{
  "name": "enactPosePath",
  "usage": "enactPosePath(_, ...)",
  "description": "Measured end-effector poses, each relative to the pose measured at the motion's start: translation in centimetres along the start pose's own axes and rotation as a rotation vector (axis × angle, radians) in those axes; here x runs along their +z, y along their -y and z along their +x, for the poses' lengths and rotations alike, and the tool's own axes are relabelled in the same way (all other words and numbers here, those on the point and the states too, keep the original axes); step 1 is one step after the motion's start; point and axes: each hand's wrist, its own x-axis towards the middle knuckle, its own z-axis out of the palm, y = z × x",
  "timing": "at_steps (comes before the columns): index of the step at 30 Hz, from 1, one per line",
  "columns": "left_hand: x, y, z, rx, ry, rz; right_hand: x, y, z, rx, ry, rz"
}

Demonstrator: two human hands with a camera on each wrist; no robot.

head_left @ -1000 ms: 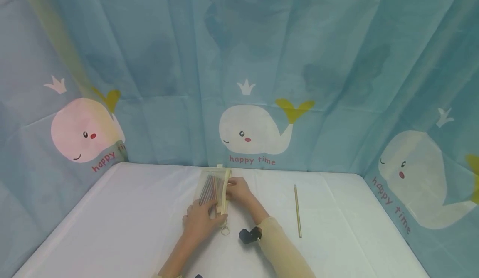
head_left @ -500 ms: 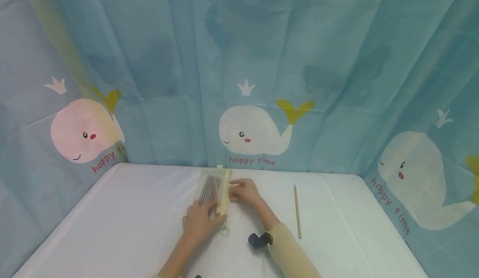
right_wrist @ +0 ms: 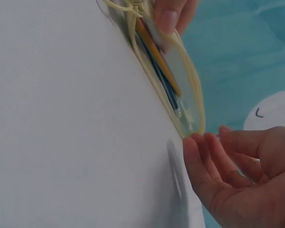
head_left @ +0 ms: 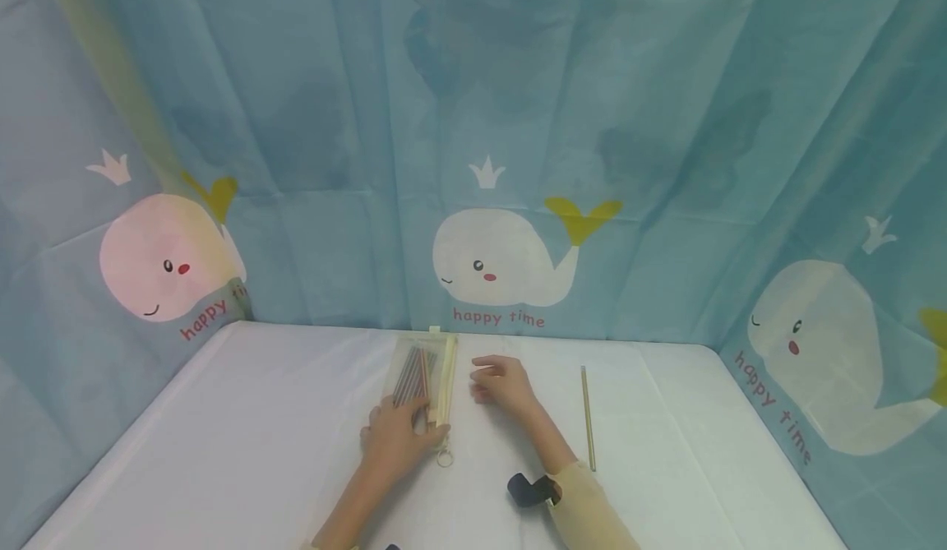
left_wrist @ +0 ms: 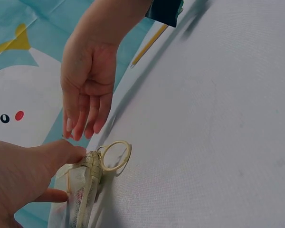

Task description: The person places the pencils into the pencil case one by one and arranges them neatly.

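A cream mesh pencil case point(head_left: 448, 369) lies at the back middle of the table, with several pencils point(head_left: 411, 377) showing through it. My left hand point(head_left: 399, 439) grips its near end, thumb at the zipped side. A metal ring point(left_wrist: 116, 156) hangs from the zip end. In the right wrist view the zip side gapes, and a yellow pencil point(right_wrist: 159, 57) and dark blue ones lie inside. My right hand point(head_left: 505, 384) is just right of the case, its fingers loosely bent and holding nothing. A loose yellow pencil point(head_left: 588, 418) lies further right.
The white table point(head_left: 244, 435) ends at the back and sides against a blue curtain point(head_left: 325, 122) printed with whales. Dark wrist camera mounts point(head_left: 528, 491) stick out from the sleeves.
My right hand has drawn away from the zipped side of the case, to the right. The left hand, the case and the loose pencil have stayed in place.
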Motion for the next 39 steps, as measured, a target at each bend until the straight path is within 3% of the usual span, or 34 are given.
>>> enactPosePath(20,-0.1,-0.4,-0.3,-0.004,0.009,-0.029,-4.5,1.2,-2.8,-0.038,-0.190,-0.181)
enactPosePath(39,0.0,-0.3,-0.2,-0.013,0.009,-0.028,-6.5,1.6,-3.5,-0.019,-0.258,-0.221)
